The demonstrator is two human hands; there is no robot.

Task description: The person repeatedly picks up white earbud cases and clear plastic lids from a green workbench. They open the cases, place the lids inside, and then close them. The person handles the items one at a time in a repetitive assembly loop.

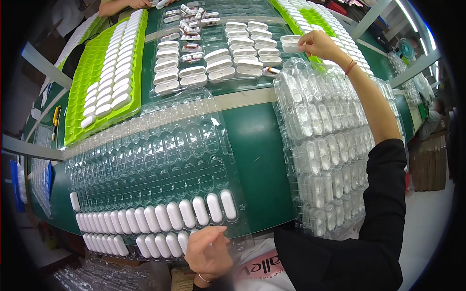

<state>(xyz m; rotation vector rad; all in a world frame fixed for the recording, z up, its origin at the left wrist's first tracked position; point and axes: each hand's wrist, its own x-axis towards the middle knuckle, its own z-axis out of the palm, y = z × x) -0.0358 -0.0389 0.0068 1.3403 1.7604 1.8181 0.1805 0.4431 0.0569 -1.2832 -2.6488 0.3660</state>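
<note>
My right hand [319,47] reaches far forward and grips an open white oval case [291,43] by its right end. The case's lid is tipped up and no contents show in it. Close to my body, my left hand [208,252] is loosely curled, with no held thing visible. It hovers over the near edge of a clear plastic tray [145,160], next to the closed white cases [173,216] in its two near rows, and hides part of the nearest row. The tray's farther slots hold no cases.
A clear tray beyond holds open white cases [238,41] and small packaged pieces [191,24]. Green trays [80,104] of white cases stand at left and far right. Stacked clear trays [325,145] lie at right. Another person's hand [138,4] shows at the far edge.
</note>
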